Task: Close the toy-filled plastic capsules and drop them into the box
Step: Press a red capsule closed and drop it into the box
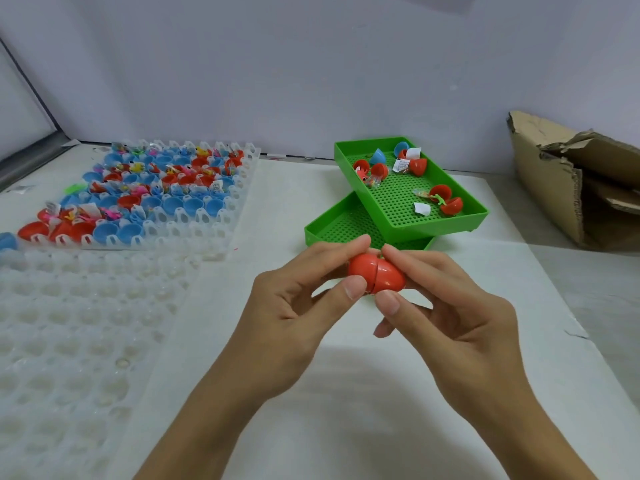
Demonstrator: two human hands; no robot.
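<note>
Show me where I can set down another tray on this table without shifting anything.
Most bare room: the white sheet near you, under and around both hands, between the empty clear tray and the sheet's right edge. A narrower strip runs between the capsule-filled tray and the stacked green trays. Crowded: the whole left side, and far right by the cardboard box.

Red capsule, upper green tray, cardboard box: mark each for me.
red capsule point(379, 273), head view, on its right half beside the seam.
upper green tray point(394, 202), head view, on bare perforated floor.
cardboard box point(547, 188), head view, on its left wall.
</note>
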